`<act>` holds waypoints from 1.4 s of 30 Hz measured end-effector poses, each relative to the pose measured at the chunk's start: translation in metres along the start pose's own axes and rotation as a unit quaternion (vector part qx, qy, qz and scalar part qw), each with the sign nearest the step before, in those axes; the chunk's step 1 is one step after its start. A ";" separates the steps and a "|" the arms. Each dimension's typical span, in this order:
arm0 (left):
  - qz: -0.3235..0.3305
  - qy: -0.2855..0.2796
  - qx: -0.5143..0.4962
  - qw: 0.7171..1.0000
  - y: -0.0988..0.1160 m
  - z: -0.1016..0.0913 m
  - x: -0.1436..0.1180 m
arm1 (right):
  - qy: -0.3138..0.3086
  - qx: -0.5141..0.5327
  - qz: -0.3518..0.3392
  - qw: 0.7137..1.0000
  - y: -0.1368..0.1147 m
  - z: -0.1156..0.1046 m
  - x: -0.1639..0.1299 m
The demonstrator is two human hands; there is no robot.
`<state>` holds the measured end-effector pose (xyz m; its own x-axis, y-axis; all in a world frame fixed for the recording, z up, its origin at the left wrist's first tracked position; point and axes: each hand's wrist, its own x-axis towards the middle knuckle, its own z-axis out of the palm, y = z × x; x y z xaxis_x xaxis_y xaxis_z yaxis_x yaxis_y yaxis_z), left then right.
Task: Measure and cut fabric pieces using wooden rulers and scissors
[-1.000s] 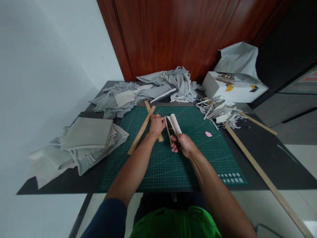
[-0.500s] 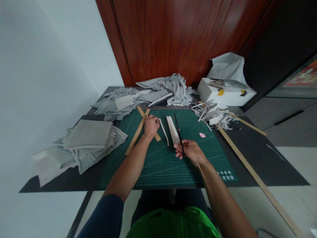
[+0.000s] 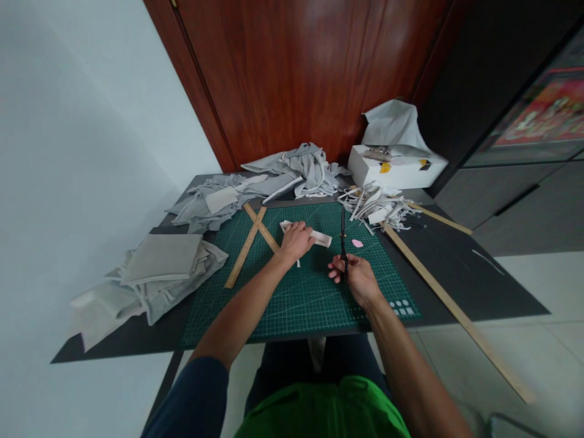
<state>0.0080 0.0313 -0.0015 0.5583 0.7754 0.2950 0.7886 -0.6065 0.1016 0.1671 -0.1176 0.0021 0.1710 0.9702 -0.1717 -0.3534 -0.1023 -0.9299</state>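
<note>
While right hand [image 3: 354, 278] grips one scissors [image 3: 342, 234], left hand [image 3: 296, 241] presses one strip [image 3: 319, 237]; two sticks [image 3: 255, 234] crossed.

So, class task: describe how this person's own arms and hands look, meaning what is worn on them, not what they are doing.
Both forearms are bare from the elbow down. The left arm has a dark navy sleeve that ends near the elbow; no sleeve shows on the right arm. The left hand and right hand wear no gloves, and no watch, ring or wristband can be seen. A green garment covers the torso.
</note>
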 end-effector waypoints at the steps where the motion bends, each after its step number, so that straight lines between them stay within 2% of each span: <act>1: -0.035 0.003 0.010 0.999 0.005 0.002 0.002 | 0.000 0.000 -0.002 1.000 -0.001 0.000 0.000; 4: -0.116 0.012 0.023 0.993 0.020 0.009 0.007 | 0.002 -0.002 -0.001 1.000 -0.003 0.001 0.000; 7: -0.131 -0.006 0.015 0.991 0.022 0.016 0.011 | 0.004 -0.005 0.004 1.000 -0.004 0.002 0.003; 9: -0.125 -0.012 -0.004 0.992 0.010 0.016 0.014 | 0.004 -0.006 0.006 1.000 -0.004 0.002 0.005; 12: -0.112 -0.019 -0.041 0.993 -0.020 0.011 0.016 | -0.001 -0.009 0.005 1.000 -0.001 0.001 0.010; 16: -0.144 -0.061 -0.097 0.983 -0.051 0.004 0.017 | -0.004 -0.018 0.014 1.000 0.003 0.003 0.019; 18: -0.126 -0.075 -0.128 0.981 -0.054 0.004 0.017 | 0.000 -0.023 0.018 1.000 0.003 0.007 0.026; 22: -0.082 -0.075 -0.222 0.969 -0.041 0.014 0.014 | 0.014 -0.040 0.009 0.999 -0.002 0.022 0.048; 25: -0.072 -0.060 -0.353 0.931 -0.033 0.023 0.010 | 0.005 -0.050 -0.019 0.999 -0.005 0.035 0.073; 28: -0.042 -0.082 -0.490 0.867 -0.033 0.026 0.004 | -0.002 -0.070 -0.053 0.996 -0.002 0.045 0.100; 30: -0.042 -0.086 -0.541 0.835 -0.035 0.026 0.000 | -0.002 -0.111 -0.074 0.991 0.002 0.048 0.114; 33: -0.075 -0.075 -0.571 0.814 -0.038 0.025 -0.004 | -0.007 -0.171 -0.080 0.982 0.011 0.046 0.126; 36: -0.084 -0.065 -0.565 0.818 -0.038 0.026 -0.005 | -0.003 -0.213 -0.089 0.973 0.019 0.039 0.129; 42: -0.063 -0.001 -0.483 0.874 -0.039 0.022 -0.005 | 0.013 -0.302 -0.136 0.943 0.023 0.025 0.126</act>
<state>-0.0205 0.0549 -0.0280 0.4843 0.8465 0.2212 0.2602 -0.3807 0.8874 0.1578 0.0078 -0.0324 0.2043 0.9740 0.0984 0.2947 0.0346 -0.9550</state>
